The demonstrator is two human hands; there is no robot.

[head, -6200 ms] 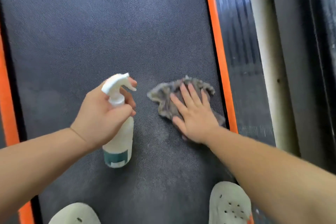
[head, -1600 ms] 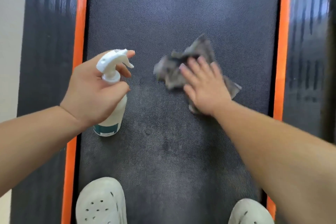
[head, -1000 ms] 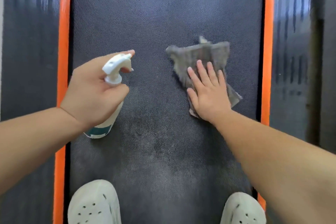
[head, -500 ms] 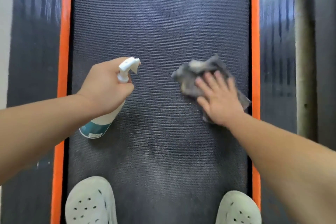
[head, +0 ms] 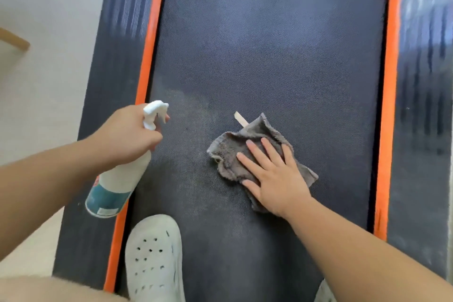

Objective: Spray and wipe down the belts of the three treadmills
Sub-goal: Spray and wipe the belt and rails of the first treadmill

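The right hand (head: 274,179), fingers flat on the grey cloth (head: 228,152), has dragged it from the orange strip (head: 389,81) back toward the left hand (head: 127,132), which keeps its grip on the spray bottle (head: 117,184), so this belt (head: 269,44) looks only part wiped.

The right hand (head: 277,179) lies flat on the cloth (head: 226,154) and hides its middle. The left hand (head: 127,135) covers the neck of the spray bottle (head: 120,179), and the words on its label (head: 105,200) are too blurry to read. Only a corner of one white shoe (head: 324,295) shows at the bottom edge. The belt (head: 269,44) runs off the top.
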